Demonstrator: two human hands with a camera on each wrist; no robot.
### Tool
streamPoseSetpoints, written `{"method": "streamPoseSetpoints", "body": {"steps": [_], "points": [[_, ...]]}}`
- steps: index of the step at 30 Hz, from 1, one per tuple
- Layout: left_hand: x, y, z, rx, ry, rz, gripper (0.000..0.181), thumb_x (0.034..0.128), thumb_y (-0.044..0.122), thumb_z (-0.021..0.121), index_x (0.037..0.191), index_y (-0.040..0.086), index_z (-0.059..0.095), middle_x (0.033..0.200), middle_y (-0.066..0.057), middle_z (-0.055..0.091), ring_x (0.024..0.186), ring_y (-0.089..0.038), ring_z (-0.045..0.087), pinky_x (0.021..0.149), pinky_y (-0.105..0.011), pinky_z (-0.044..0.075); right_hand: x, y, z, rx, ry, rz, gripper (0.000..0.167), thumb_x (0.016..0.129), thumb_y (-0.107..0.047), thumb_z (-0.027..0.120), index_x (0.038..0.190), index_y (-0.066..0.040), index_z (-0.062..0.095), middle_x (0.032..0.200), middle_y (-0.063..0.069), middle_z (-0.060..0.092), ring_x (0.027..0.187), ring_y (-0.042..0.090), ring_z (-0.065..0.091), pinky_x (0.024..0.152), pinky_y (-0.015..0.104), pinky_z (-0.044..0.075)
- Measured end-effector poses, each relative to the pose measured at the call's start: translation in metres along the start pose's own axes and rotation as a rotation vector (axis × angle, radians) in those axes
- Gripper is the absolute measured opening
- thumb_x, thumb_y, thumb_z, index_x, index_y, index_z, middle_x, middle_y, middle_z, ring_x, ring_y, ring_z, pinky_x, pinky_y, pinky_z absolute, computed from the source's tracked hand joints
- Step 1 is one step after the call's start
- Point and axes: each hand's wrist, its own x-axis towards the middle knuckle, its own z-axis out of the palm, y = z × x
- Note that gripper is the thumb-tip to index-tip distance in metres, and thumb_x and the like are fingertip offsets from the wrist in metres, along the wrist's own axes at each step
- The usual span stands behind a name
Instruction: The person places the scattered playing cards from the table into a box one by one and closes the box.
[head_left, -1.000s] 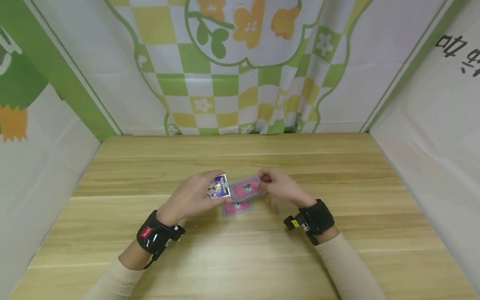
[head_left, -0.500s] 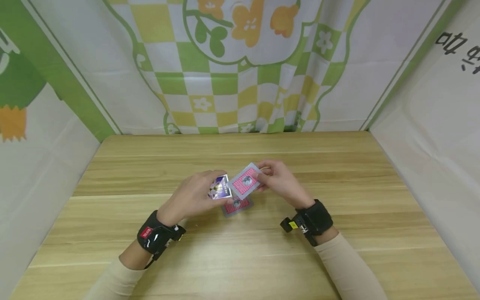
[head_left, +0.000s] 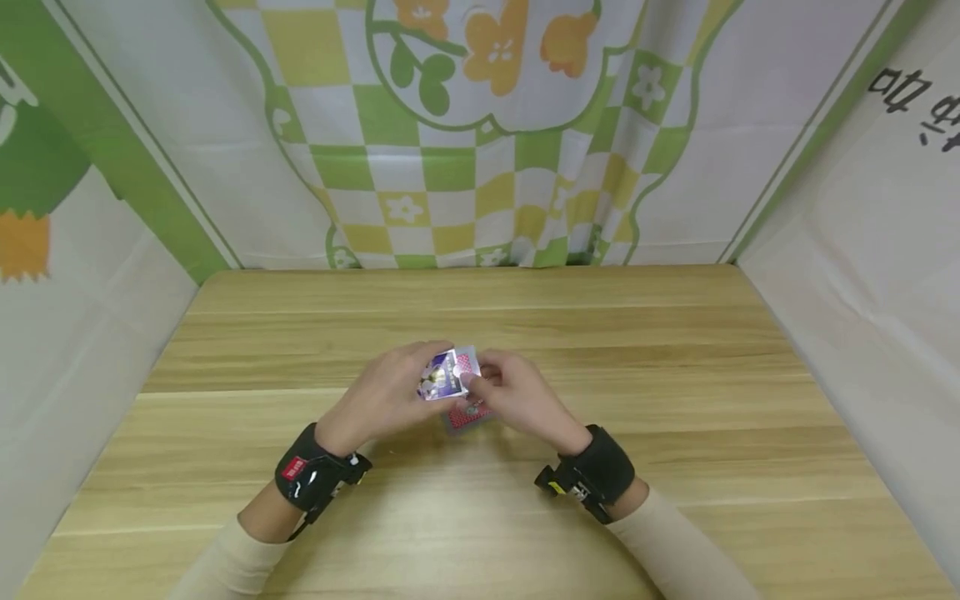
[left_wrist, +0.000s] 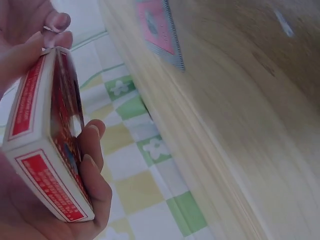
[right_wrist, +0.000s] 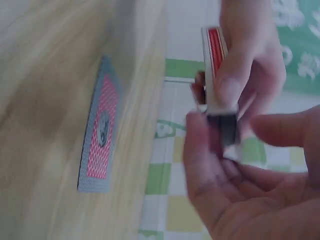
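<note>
My left hand (head_left: 382, 387) grips a small card box (head_left: 439, 377) above the table; its top is purple, and the left wrist view shows white edges with red panels. At the box's right end, my right hand (head_left: 525, 398) pinches a red-backed playing card (head_left: 467, 361) with a grey border. The card lies against the box end, largely covered by box and fingers; how far it sits inside, I cannot tell. Below the hands another playing card (right_wrist: 102, 125) lies back up on the table, partly hidden in the head view.
The wooden table (head_left: 480, 517) spreads around the hands. A checked green, yellow and white curtain (head_left: 450, 192) hangs behind its far edge. White cloth walls (head_left: 847, 250) stand on both sides. Each wrist wears a black strap (head_left: 600, 471) with a small camera.
My right hand has brought the playing card leftward and turned it against the box end. The left hand with the box has stayed nearly still, as has the card on the table.
</note>
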Motion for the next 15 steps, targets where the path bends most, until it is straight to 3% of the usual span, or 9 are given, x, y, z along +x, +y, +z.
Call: {"method": "streamPoseSetpoints", "body": {"steps": [4, 8, 12, 15], "points": [[0.000, -0.001, 0.000, 0.008, 0.005, 0.010, 0.065, 0.0861, 0.030, 0.086, 0.140, 0.002, 0.062, 0.127, -0.013, 0.074, 0.106, -0.023, 0.073, 0.086, -0.039, 0.061, -0.003, -0.005, 0.012, -0.195, -0.071, -0.098, 0.030, 0.109, -0.030, 0.058, 0.132, -0.012, 0.065, 0.117, 0.005, 0.071, 0.104, 0.019, 0.070, 0.083, 0.030, 0.058], [0.000, -0.001, -0.001, -0.005, 0.001, -0.001, 0.065, 0.0870, 0.027, 0.085, 0.141, 0.001, 0.061, 0.130, -0.015, 0.073, 0.111, -0.026, 0.073, 0.090, -0.042, 0.061, -0.001, -0.005, 0.011, -0.236, -0.154, -0.157, 0.040, 0.112, -0.038, 0.050, 0.142, -0.013, 0.057, 0.123, 0.005, 0.067, 0.108, 0.019, 0.067, 0.089, 0.032, 0.056], [0.000, -0.002, -0.002, -0.010, 0.005, -0.021, 0.069, 0.0862, 0.036, 0.087, 0.142, 0.004, 0.062, 0.123, -0.011, 0.075, 0.097, -0.019, 0.071, 0.080, -0.035, 0.060, 0.003, 0.003, -0.002, -0.249, -0.146, -0.097, 0.049, 0.114, -0.045, 0.037, 0.136, -0.012, 0.066, 0.129, 0.009, 0.068, 0.116, 0.022, 0.065, 0.099, 0.042, 0.054], [0.000, -0.002, -0.003, -0.005, -0.002, -0.038, 0.073, 0.0850, 0.043, 0.087, 0.142, 0.006, 0.061, 0.120, -0.009, 0.076, 0.091, -0.014, 0.069, 0.074, -0.031, 0.057, 0.006, 0.012, -0.010, -0.361, -0.131, -0.049, 0.053, 0.115, -0.042, 0.036, 0.137, -0.006, 0.067, 0.144, 0.016, 0.063, 0.134, 0.031, 0.059, 0.112, 0.051, 0.048]]}}
